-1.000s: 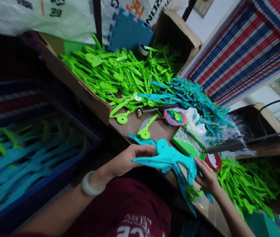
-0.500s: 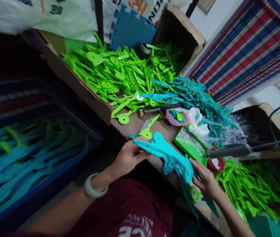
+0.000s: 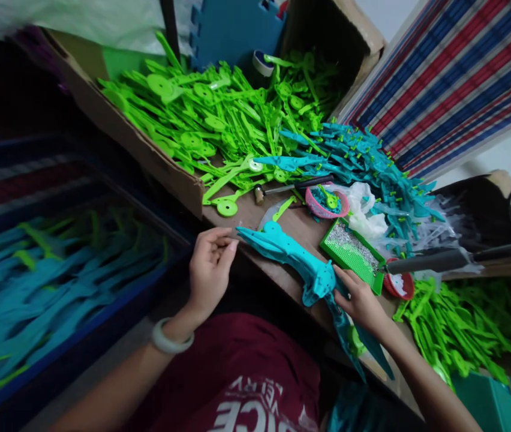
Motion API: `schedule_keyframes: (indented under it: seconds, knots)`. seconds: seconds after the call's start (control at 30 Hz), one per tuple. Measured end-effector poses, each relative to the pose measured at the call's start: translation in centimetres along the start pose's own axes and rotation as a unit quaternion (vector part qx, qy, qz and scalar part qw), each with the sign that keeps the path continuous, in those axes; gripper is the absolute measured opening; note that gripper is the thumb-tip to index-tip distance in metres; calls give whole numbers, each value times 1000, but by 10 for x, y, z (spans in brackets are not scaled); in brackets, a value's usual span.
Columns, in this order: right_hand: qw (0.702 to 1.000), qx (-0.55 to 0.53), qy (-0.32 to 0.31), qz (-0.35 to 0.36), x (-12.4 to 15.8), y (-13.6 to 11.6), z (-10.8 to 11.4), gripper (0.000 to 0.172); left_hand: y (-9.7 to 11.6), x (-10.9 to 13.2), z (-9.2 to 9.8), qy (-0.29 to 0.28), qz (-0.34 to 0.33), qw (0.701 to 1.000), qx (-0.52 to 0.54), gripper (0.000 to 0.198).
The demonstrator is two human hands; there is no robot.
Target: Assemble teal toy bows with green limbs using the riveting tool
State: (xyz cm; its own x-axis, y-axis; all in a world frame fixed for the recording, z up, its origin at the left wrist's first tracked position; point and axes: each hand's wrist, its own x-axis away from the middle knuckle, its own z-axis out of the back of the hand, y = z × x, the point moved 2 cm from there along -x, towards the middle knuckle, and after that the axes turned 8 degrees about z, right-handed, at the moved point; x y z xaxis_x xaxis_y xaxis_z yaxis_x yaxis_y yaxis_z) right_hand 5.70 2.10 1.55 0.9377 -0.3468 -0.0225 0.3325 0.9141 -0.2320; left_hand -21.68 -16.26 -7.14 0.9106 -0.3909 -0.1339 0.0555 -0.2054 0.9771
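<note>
R hand [image 3: 360, 302] gripping teal plastic part [image 3: 291, 255], L hand [image 3: 210, 267] empty, half-curled, by tip

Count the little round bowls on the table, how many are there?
2. A pink bowl sits by the white plastic bag; a red bowl sits beside the green tray. Others may hide under the plastic parts.

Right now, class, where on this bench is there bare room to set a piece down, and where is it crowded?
Bare wood shows between the teal piece in the right hand, the pink basket and the green tray. The cardboard box and the teal heap are crowded.
</note>
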Motion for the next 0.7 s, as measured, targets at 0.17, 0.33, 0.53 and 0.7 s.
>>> schedule_keyframes:
  seconds: [0.17, 0.33, 0.53, 0.7]
  knots:
    - [1000, 2, 7, -5, 6, 1, 6, 54, 6, 21, -11, -36, -94, 993, -53, 19]
    - [1000, 12, 0, 1, 8, 2, 4, 55, 12, 46, -22, -83, -194, 972, -105, 26]
    - [998, 29, -48, 8, -1, 2, 3, 56, 15, 88, -45, -236, -318, 912, -107, 24]
    - [993, 18, -113, -29, -10, -6, 6, 53, 8, 135, -72, -454, -330, 816, -142, 20]
